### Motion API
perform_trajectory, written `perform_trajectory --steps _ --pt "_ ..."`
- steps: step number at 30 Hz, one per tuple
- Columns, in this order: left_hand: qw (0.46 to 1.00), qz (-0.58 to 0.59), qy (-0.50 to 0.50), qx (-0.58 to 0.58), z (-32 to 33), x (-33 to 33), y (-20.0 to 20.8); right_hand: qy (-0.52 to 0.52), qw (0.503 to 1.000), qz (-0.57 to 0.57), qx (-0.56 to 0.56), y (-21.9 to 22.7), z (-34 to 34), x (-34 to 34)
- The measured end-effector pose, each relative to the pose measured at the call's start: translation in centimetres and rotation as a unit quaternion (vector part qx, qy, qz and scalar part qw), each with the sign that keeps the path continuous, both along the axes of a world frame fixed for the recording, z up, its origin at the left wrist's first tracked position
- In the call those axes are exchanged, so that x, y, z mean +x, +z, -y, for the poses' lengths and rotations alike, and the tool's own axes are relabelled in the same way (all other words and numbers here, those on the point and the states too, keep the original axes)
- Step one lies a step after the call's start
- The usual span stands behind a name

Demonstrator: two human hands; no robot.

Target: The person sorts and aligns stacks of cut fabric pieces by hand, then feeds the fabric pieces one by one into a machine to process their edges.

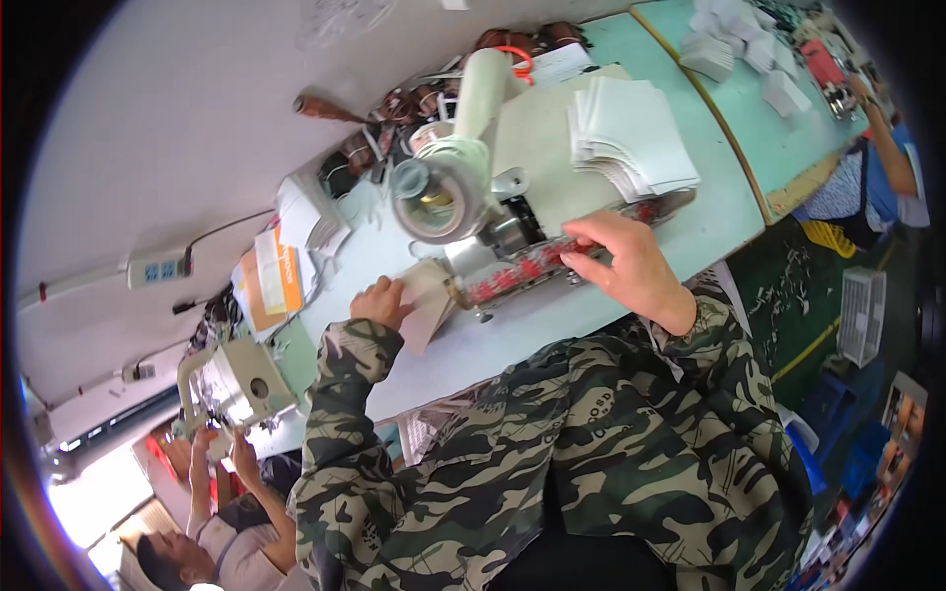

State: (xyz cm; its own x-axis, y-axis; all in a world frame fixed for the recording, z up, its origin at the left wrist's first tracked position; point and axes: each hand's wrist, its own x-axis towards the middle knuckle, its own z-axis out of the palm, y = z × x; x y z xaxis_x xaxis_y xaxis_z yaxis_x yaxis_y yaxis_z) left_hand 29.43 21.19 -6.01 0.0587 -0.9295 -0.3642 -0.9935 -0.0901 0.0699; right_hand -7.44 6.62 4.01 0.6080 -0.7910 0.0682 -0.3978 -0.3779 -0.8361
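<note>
In front of me stands a pale sewing-type machine (pixel 475 108) with a round, partly clear head (pixel 434 197). A bar with red patterned covering (pixel 522 271) runs along its near side. To the left of this bar, my left hand (pixel 377 303) has its curled fingers and thumb at the edge of a pale beige sheet piece (pixel 426 300), seemingly gripping it. My right hand (pixel 636 268) hovers at the bar's right part, thumb and forefinger apart with nothing visible between them. A stack of white cut pieces (pixel 636 133) lies beyond it on the machine's flat bed.
White pieces (pixel 313 212) and an orange-and-white packet (pixel 276 271) lie at the table's left. Dark brown bundles (pixel 394 106) and orange-handled scissors (pixel 520 64) line the back. Co-workers sit at left (pixel 241 532) and far right (pixel 867 187). A white crate (pixel 862 315) stands on the floor.
</note>
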Motion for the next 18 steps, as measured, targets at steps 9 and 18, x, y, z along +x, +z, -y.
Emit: perform_trajectory --steps 9,18 --pt "0.998 -0.049 -0.027 -0.005 1.0 0.8 0.5 -0.006 0.992 0.014 0.128 -2.0 -0.9 -0.2" --pt "0.996 -0.081 -0.047 -0.005 1.1 0.7 0.1 0.011 0.978 0.046 0.204 -3.6 -1.7 -0.2"
